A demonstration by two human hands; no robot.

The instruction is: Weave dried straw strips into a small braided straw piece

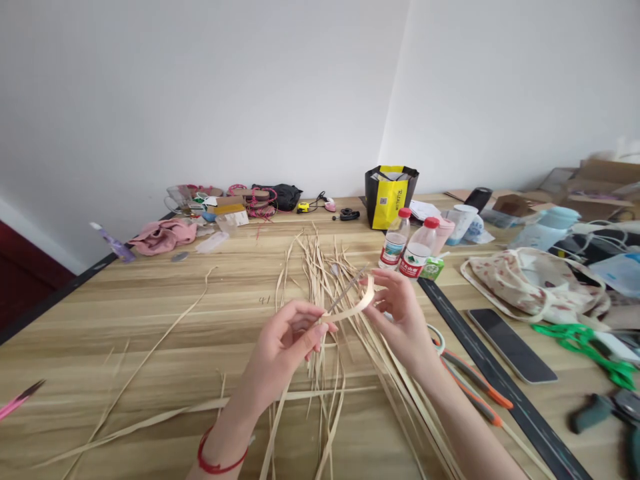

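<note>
Both hands are raised over the middle of a wooden table, holding a curved pale strip [356, 309] between them. My left hand [295, 333], with a red cord at its wrist, pinches the strip's left end between thumb and fingers. The fingers of my right hand [395, 308] close on its upper right end, where the strip bends upward. A thin greyish piece [345, 291] runs slantwise just behind the strip; what holds it is unclear. Beneath the hands lies a loose bundle of long pale strips [314, 267], partly hidden by hands and forearms.
Two red-capped bottles [417, 252] stand beyond my right hand, before a yellow and black bag [390, 200]. Orange-handled pliers [475, 387], a black strip [500, 360] and a phone [511, 345] lie at the right. Pink cloth [165, 235] is far left.
</note>
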